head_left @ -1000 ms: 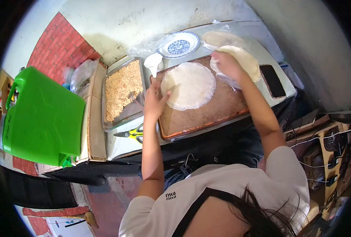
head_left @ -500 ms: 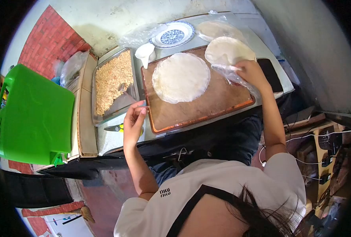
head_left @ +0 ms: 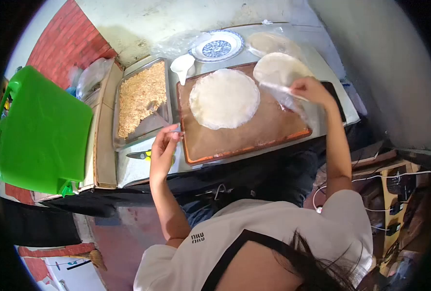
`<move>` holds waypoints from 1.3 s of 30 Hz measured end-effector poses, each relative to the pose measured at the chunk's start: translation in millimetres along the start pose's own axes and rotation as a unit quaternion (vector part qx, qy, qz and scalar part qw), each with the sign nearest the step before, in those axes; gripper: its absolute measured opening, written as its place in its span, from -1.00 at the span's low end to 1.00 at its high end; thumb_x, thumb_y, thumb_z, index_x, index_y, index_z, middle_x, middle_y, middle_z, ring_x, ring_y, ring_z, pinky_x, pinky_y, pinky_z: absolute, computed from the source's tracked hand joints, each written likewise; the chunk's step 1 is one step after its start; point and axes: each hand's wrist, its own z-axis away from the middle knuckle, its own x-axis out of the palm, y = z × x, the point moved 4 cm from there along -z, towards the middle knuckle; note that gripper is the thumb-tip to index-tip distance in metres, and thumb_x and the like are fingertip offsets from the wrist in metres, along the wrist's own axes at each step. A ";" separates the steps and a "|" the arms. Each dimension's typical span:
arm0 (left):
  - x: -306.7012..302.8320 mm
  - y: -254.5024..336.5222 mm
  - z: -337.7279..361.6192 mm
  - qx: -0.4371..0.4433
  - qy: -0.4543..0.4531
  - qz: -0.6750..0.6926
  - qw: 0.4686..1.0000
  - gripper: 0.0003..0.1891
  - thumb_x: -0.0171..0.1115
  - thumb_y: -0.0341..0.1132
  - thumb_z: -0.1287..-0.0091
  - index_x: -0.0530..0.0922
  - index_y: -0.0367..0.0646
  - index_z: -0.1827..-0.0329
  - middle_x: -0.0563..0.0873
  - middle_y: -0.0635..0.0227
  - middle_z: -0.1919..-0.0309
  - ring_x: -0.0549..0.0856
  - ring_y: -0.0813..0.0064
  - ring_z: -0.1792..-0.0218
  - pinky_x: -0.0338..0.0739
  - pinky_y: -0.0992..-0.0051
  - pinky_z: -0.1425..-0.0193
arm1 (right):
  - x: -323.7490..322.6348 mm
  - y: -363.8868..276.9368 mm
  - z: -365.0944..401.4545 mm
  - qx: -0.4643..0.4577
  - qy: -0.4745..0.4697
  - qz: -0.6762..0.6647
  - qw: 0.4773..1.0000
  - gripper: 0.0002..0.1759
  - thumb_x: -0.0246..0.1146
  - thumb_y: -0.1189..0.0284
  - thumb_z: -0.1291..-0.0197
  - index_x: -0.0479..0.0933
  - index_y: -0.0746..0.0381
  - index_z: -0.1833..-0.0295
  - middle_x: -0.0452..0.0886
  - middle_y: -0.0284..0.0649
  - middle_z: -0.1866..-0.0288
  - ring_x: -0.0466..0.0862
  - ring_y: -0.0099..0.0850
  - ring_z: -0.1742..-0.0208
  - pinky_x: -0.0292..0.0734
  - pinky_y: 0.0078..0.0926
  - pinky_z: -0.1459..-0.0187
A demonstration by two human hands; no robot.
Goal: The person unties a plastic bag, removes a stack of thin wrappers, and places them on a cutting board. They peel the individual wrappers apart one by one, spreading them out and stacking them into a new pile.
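A round white sheet of thin dough or wrapper [head_left: 224, 99] lies flat on a brown mat-lined tray [head_left: 244, 138]. At the tray's right back corner, more round white wrappers [head_left: 279, 66] are partly covered by clear plastic [head_left: 287, 99]. My right hand [head_left: 310, 90] pinches the edge of this plastic beside the wrappers. By the tray's left edge is my left hand [head_left: 163, 148], its fingertips drawn together; a small bluish bit shows at them, too small to name.
Left of the mat is a metal tray [head_left: 169, 110] of crumbly tan filling [head_left: 140, 97]. Yellow-handled scissors [head_left: 139, 155] lie in front. A white funnel [head_left: 182, 65], a blue-and-white plate [head_left: 216, 46] and a dark phone [head_left: 335, 99] are nearby. A green container [head_left: 43, 131] stands left.
My right hand has risen slightly, drawing the edge of the plastic with it by the wrappers. My left hand stays by the tray's edge. The view has shifted a little.
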 end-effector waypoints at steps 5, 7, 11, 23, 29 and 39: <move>123.2 46.7 -32.8 0.070 -0.159 -0.122 0.977 -0.69 0.19 -0.41 -0.39 0.54 -0.13 -0.18 0.68 0.44 0.10 0.63 0.57 0.04 0.53 0.51 -0.02 | 10.9 -16.5 22.3 0.085 0.009 -0.023 0.996 -0.72 0.33 0.52 -0.07 0.65 0.30 0.05 0.70 -0.21 0.33 0.66 -0.57 0.36 0.57 -0.58 0.27; 174.3 48.0 -45.6 0.189 -0.211 -0.115 0.952 -0.67 0.22 -0.37 -0.36 0.54 -0.12 -0.19 0.65 0.25 -0.01 0.63 0.33 -0.06 0.50 0.36 -0.15 | 15.5 3.5 26.0 0.033 0.030 -0.074 0.996 -0.71 0.31 0.54 -0.11 0.64 0.31 0.01 0.71 -0.20 0.31 0.66 -0.57 0.35 0.57 -0.58 0.27; 251.0 40.6 -65.1 0.390 -0.233 -0.187 0.871 -0.58 0.24 -0.20 -0.37 0.49 -0.09 -0.26 0.49 0.05 -0.23 0.52 0.00 -0.23 0.39 0.18 -0.31 | 21.1 11.9 30.4 -0.028 0.113 -0.099 0.988 -0.80 0.28 0.55 -0.19 0.67 0.30 0.06 0.73 -0.15 0.13 0.68 -0.52 0.28 0.58 -0.57 0.21; 265.9 2.3 -52.1 0.303 -0.159 -0.454 0.823 -0.34 0.12 0.18 -0.35 0.39 -0.07 -0.36 0.42 -0.03 -0.34 0.38 -0.04 -0.38 0.24 0.05 -0.44 | 24.9 -19.6 30.8 0.016 0.174 0.082 0.981 -0.76 0.45 0.33 -0.08 0.67 0.29 0.27 0.67 -0.16 0.57 0.69 -0.38 0.57 0.52 -0.42 0.45; 266.7 2.5 -62.7 0.242 -0.116 -0.375 0.887 -0.34 0.21 0.09 -0.33 0.39 -0.18 -0.35 0.45 -0.03 -0.29 0.53 -0.05 -0.17 0.44 0.14 -0.23 | 29.0 -37.1 26.6 0.078 0.152 0.085 0.982 -0.71 0.49 0.36 -0.01 0.63 0.31 0.24 0.63 -0.14 0.51 0.67 -0.38 0.48 0.53 -0.41 0.37; 278.1 -9.9 -76.1 0.283 -0.010 -0.362 0.888 -0.37 0.23 -0.25 -0.23 0.33 -0.17 -0.40 0.46 0.13 -0.32 0.51 0.08 -0.16 0.42 0.16 -0.21 | 36.0 -44.4 18.3 -0.026 0.120 0.205 0.971 -0.72 0.39 0.36 -0.06 0.72 0.13 0.08 0.68 0.01 0.31 0.68 0.00 0.24 0.56 -0.13 0.16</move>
